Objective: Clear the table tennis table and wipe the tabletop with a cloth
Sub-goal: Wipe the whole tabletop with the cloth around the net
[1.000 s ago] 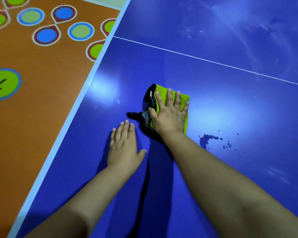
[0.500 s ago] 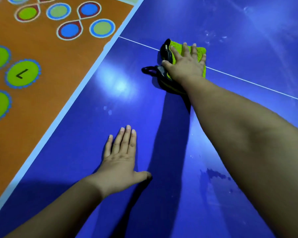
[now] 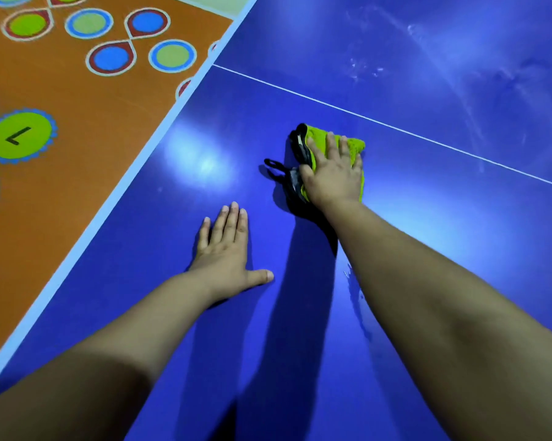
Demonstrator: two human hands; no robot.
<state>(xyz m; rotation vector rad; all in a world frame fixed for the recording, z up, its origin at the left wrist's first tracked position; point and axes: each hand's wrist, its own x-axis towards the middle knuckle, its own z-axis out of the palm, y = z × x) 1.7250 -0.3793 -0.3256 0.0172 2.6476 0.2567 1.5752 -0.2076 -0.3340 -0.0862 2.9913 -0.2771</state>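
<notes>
Our right hand [image 3: 333, 176] presses flat, fingers spread, on the folded lime-green cloth with black trim [image 3: 319, 144], just short of the white centre line [image 3: 395, 128]. Our left hand [image 3: 225, 246] braces, open and holding nothing, on the glossy blue tabletop [image 3: 459, 233]; we want even pressure and overlapping strokes.

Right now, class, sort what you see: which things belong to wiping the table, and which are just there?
Part of the job:
- green cloth, pressed flat under the right hand
- blue tabletop
- left hand, braced flat on the tabletop

Just there:
- orange floor mat with coloured circles
- white centre line
</notes>
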